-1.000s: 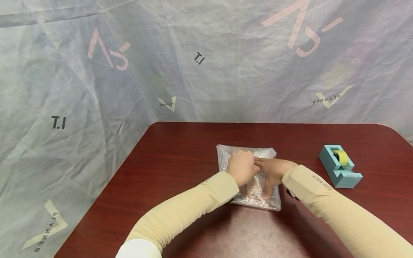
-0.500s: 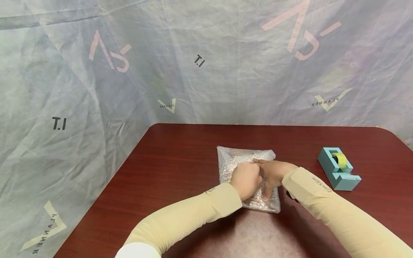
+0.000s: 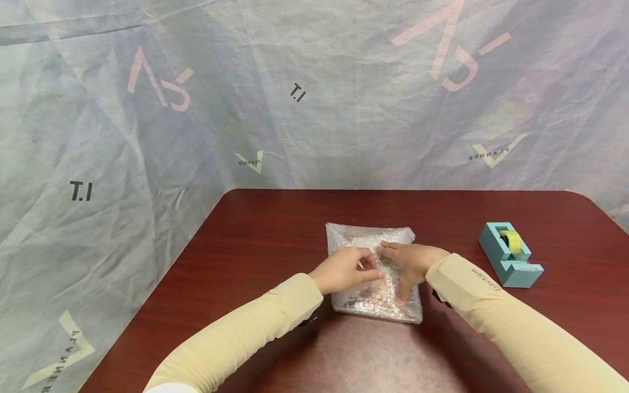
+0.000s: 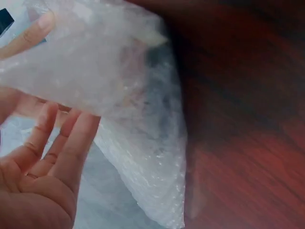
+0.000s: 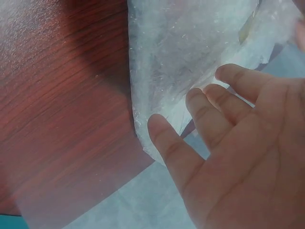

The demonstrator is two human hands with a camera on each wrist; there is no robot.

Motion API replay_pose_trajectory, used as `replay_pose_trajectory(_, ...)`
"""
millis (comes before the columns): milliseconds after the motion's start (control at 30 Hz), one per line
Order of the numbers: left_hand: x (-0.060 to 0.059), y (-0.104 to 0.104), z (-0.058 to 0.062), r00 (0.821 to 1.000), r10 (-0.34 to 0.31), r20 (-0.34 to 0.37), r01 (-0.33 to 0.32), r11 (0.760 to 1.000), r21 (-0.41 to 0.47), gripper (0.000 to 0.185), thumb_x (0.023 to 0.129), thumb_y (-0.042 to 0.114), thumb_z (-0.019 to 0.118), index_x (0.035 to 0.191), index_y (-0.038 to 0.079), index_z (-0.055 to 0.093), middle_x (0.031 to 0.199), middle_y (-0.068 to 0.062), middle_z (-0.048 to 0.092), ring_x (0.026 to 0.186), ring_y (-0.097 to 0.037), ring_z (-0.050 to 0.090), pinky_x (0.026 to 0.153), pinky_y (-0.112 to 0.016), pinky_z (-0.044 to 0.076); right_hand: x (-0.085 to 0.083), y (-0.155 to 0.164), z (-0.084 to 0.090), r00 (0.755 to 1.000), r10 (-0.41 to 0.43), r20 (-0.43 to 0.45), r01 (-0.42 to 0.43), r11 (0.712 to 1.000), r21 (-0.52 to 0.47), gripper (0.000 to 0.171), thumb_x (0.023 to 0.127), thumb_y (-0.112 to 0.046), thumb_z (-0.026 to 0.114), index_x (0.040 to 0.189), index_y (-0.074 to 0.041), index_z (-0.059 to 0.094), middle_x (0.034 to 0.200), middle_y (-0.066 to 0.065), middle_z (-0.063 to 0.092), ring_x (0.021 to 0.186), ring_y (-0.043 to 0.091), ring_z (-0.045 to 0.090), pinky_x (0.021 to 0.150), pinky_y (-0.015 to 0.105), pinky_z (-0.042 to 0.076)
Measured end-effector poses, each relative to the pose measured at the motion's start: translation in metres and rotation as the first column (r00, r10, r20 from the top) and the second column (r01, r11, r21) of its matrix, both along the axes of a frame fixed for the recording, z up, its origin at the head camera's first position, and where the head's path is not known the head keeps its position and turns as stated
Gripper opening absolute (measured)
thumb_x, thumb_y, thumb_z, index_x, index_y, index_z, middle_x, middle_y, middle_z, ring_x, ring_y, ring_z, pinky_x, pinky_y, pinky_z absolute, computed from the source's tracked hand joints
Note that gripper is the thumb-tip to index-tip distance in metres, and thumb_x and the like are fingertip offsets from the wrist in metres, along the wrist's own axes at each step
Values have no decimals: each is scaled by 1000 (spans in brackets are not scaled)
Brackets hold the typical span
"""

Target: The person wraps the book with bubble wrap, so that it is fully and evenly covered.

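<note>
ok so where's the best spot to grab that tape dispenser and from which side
Probably from above, across the long flat side walls of the tape dispenser. It sits upright on the table, apart from the bubble-wrapped parcel, nearest the right hand. Avoid the yellowish roll and the front cutter end.

1. Head view: high, facing forward and down over the dark red table to the printed backdrop sheet; mid-distance
2. Left wrist view: very close, from under the left hand, facing the bubble-wrapped parcel
3. Right wrist view: equally close, past the right hand
4. All three share parcel and tabletop
</note>
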State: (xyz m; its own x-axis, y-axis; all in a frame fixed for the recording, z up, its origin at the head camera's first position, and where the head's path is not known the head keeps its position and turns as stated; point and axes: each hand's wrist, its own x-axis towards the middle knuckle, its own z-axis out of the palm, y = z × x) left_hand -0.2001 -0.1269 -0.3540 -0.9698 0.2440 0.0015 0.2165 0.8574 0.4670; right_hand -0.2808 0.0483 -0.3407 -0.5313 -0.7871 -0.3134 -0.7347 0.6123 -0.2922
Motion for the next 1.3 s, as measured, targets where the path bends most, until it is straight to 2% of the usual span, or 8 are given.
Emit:
replay_pose_trajectory(67, 1, -1, -1, 1000, -8, -17, 7, 999, -32, 23, 91, 34, 79, 94, 14, 69, 86, 7, 67, 79, -4, 59, 73, -18, 48, -1, 0, 1, 1000, 3, -4, -3, 1000, 2, 122, 58, -29, 101, 157, -3, 35, 163, 21, 28, 143, 46, 35, 110, 58, 39)
replay_pose_trajectory(200, 4, 5, -2, 989, 15, -145, -45, 978, -205, 16, 92, 25, 75, 90, 11, 66, 80, 4, 62, 75, -9, 59, 68, -22, 49, -2, 0, 1, 1000, -1, 6, 1, 1000, -6, 122, 58, -27, 101, 158, -4, 34, 164, 20, 28, 143, 46, 35, 110, 56, 39)
replay_pose_trajectory(300, 10, 13, 0, 957, 79, -280, -167, 937, -306, 10, 96, 17, 65, 91, 8, 62, 77, -2, 64, 72, -17, 67, 62, -29, 54, -1, -1, 0, 1000, 0, 11, 0, 1000, -12, 122, 59, -26, 101, 158, -4, 34, 164, 20, 27, 143, 46, 35, 111, 55, 39)
replay_pose_trajectory(400, 15, 21, 1, 930, 110, -351, -241, 904, -354, 12, 99, 15, 63, 98, 7, 55, 72, -6, 66, 66, -24, 70, 55, -35, 56, 0, -2, 1, 1000, 5, 8, -5, 1000, -18, 121, 59, -26, 100, 157, -2, 34, 163, 21, 28, 143, 46, 36, 111, 54, 38)
replay_pose_trajectory(600, 22, 31, -7, 937, 49, -347, -177, 920, -349, 19, 98, 10, 64, 111, 8, 51, 65, -4, 65, 59, -21, 68, 49, -33, 52, -1, -2, 1, 999, 36, -32, -37, 999, -25, 113, 59, -25, 99, 152, 3, 40, 161, 23, 32, 140, 44, 42, 110, 50, 41)
replay_pose_trajectory(800, 22, 32, -13, 928, -5, -374, -125, 938, -323, 6, 105, 16, 55, 106, 11, 52, 64, -2, 62, 62, -21, 68, 51, -33, 52, -2, -1, -1, 999, 41, -27, -41, 999, -13, 116, 59, -24, 99, 153, 6, 37, 161, 24, 31, 141, 44, 40, 111, 49, 40)
replay_pose_trajectory(1067, 21, 29, -19, 926, -113, -361, -57, 902, -428, 10, 106, 20, 53, 100, 11, 51, 56, 4, 56, 56, -18, 66, 46, -30, 49, -2, -1, -3, 1000, 18, -1, -18, 1000, -9, 120, 57, -24, 101, 156, -2, 37, 162, 21, 30, 143, 46, 36, 109, 52, 42)
replay_pose_trajectory(1300, 25, 30, -23, 914, -31, -405, -114, 937, -329, 10, 106, 18, 51, 99, 11, 50, 53, 6, 51, 56, -16, 65, 50, -32, 49, -1, -2, -3, 1000, 22, -3, -22, 1000, -14, 122, 56, -25, 101, 155, 0, 36, 162, 23, 29, 141, 47, 38, 109, 53, 41)
